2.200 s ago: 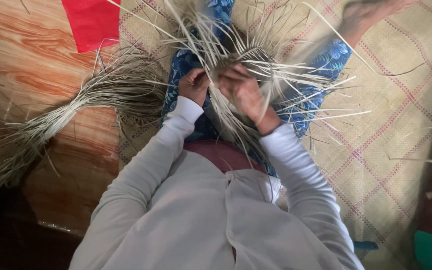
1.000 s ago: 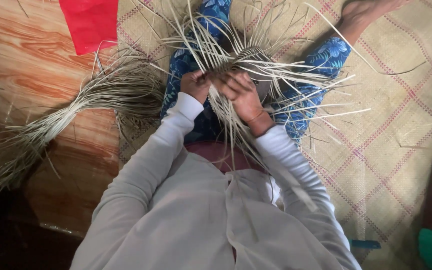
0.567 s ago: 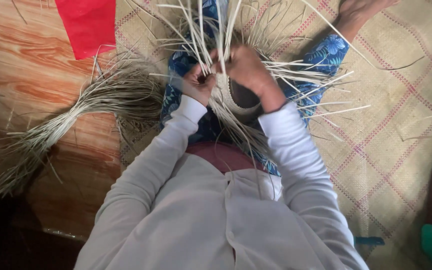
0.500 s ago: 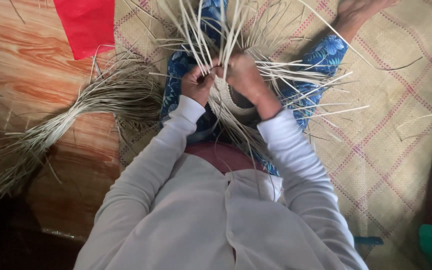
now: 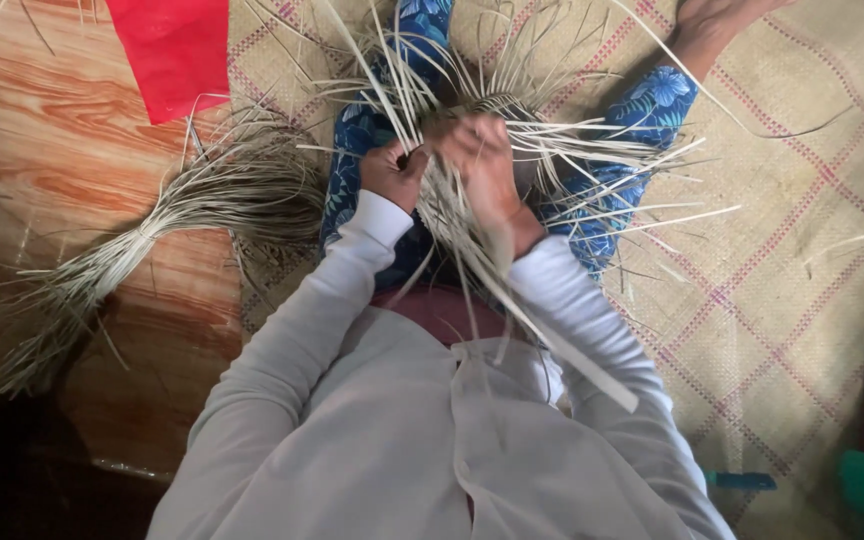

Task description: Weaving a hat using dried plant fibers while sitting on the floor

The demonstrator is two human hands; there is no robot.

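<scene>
A loose bundle of pale reed strips (image 5: pixel 167 215) lies on the wooden floor (image 5: pixel 42 130) at the far left, below a red cloth (image 5: pixel 174 50). The left hand (image 5: pixel 392 172) has its fingers closed on strips of the half-woven reed piece (image 5: pixel 482 120) in the lap. Just beside it, the right hand (image 5: pixel 482 165) grips more strips. A woven mat (image 5: pixel 772 250) spreads out to the right.
</scene>
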